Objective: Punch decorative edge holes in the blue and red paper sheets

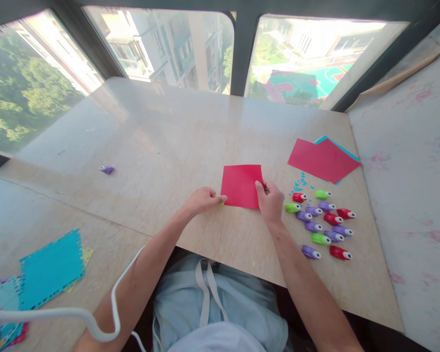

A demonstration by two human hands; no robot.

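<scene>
Red paper [241, 186] beside punches [320, 222]

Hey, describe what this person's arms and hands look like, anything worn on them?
Both forearms are bare, with no sleeves in view. The left hand and right hand wear no gloves, and no rings, watch or bracelets show. A white cable loops in front of the left forearm.

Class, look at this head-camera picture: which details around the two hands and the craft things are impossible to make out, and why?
- Right hand: what it pinches at the red square paper sheet edge is hidden by its fingers.
- Left hand: a green speck under its fingertips is too small to identify.
- Small plastic paper punches: cutting shapes too small to tell.
- Teal punched-edge paper: the pile beside it is cut off by the frame edge.
</scene>
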